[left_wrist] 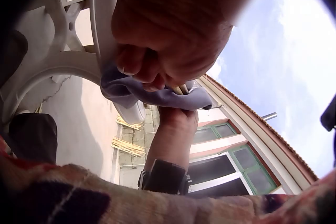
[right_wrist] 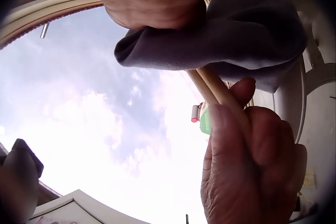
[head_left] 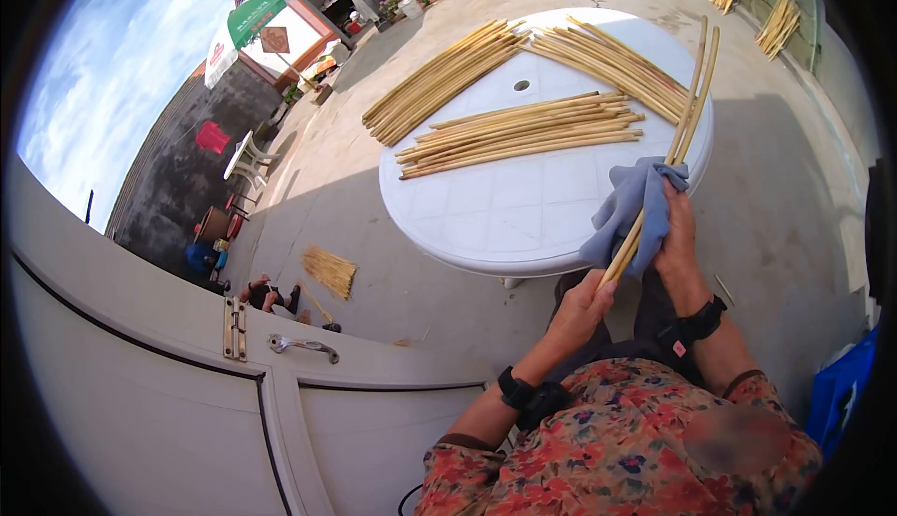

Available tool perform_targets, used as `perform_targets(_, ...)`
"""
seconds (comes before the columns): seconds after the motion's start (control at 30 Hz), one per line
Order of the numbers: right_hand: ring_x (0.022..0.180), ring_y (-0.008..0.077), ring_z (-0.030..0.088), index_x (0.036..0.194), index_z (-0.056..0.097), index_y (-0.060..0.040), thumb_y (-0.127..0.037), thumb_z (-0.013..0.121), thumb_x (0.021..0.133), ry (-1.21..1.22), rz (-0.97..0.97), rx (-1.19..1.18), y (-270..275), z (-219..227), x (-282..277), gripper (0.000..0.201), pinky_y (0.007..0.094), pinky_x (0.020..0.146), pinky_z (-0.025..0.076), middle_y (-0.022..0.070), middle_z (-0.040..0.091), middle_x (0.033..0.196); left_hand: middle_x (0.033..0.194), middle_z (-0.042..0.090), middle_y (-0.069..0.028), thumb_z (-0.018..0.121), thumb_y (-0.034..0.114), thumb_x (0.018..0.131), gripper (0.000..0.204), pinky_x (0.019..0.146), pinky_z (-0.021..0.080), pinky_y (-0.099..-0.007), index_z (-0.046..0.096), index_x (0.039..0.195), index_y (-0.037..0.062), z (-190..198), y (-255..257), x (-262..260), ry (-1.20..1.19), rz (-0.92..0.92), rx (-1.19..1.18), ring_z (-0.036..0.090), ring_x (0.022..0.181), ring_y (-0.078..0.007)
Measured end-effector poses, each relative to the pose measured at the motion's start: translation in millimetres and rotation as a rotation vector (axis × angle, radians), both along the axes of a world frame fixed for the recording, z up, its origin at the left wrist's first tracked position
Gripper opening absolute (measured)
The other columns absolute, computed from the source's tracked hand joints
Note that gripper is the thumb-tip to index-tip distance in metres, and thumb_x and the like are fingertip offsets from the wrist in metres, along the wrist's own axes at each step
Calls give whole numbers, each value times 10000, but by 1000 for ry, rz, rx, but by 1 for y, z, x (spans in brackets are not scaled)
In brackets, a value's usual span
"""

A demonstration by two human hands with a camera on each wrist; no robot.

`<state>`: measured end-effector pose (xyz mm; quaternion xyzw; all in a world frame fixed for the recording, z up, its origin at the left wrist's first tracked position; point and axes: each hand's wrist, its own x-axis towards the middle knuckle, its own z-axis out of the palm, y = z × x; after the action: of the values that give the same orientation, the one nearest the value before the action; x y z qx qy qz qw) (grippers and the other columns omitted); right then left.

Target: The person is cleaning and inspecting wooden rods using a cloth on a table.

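Note:
Two long, tan wooden sticks (head_left: 690,110) slant up and away from the body at the right of the table. At their near end my left hand (head_left: 576,318) grips both; in the right wrist view its thumb lies along them. Higher up, my right hand (head_left: 678,236) holds a blue-grey cloth (head_left: 619,210) wrapped around the same sticks. The cloth (right_wrist: 247,35) hangs in loose folds and hides most of the right fingers. In the left wrist view, the left hand (left_wrist: 168,29) covers much of the sticks.
A round white plastic table (head_left: 486,217) carries three bundles of similar sticks, one bundle (head_left: 523,133) nearest. A white door (head_left: 187,367) with a metal handle (head_left: 304,346) stands at the left. Beyond it a person (head_left: 264,294) sits near sticks on the ground. A blue bag (head_left: 841,385) is at right.

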<state>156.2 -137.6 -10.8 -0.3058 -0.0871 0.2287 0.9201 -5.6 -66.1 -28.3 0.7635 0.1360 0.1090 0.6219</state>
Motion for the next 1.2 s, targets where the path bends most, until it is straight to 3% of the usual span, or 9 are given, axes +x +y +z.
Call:
perform_targets(0.13,795,112,563,1050,485,-49,-238,509,884,-15,50,28,2,-2,-22,253,247,711,489,30,559,927,600,483,18,438,200,922,189,464,343,-202,517,978,37,8,-8,7,-73,76,109,412,516,-41)
perform_targets(0.4,845,231,596,1045,471,-35,-252,491,888,31,66,78,-7,21,-40,268,369,737,529,140,565,977,619,534,-3,433,168,920,186,472,363,-213,520,1007,29,10,-17,21,-157,160,220,432,517,-44)
perform_targets(0.53,824,187,589,1037,487,-50,-264,480,894,57,109,93,-7,11,-31,257,322,707,524,105,574,947,628,542,-30,440,159,913,178,481,380,-244,515,1014,32,11,-18,21,-151,160,285,467,526,-80)
perform_targets(0.6,806,164,583,1027,495,-54,-269,484,893,106,42,83,-3,14,-29,253,303,692,517,85,574,934,646,552,-93,450,150,903,170,501,406,-315,496,1025,41,9,-14,23,-175,215,521,539,551,-197)
perform_targets(0.63,789,141,577,1016,503,-57,-273,487,892,156,-5,90,0,16,-27,250,285,677,511,65,575,920,646,552,-93,450,150,903,170,501,406,-315,496,1025,41,11,-13,24,-183,202,511,539,551,-197)
perform_targets(0.7,746,116,563,994,513,-61,-290,498,886,118,-22,102,4,19,-19,253,270,654,501,34,568,876,711,575,-187,475,189,881,185,523,421,-450,449,1023,72,15,-9,24,-153,225,677,562,645,-386)
perform_targets(0.97,678,134,561,903,535,-58,-241,550,849,95,-91,150,10,22,51,191,289,616,500,28,560,762,690,571,-183,478,218,879,155,527,411,-465,464,970,94,21,4,-1,12,168,711,551,657,-394)
perform_targets(1.07,682,154,565,915,537,-54,-244,556,844,120,-204,84,-3,17,104,204,305,617,502,45,567,775,676,558,-161,474,219,889,163,518,418,-412,477,965,75,10,22,-29,33,84,577,552,593,-349)
perform_targets(1.2,713,185,574,931,539,-51,-252,561,841,129,-289,87,-41,21,169,221,329,648,509,69,581,816,640,499,-67,483,227,896,205,490,380,-297,498,969,37,-11,46,-75,35,-2,281,476,521,-180)
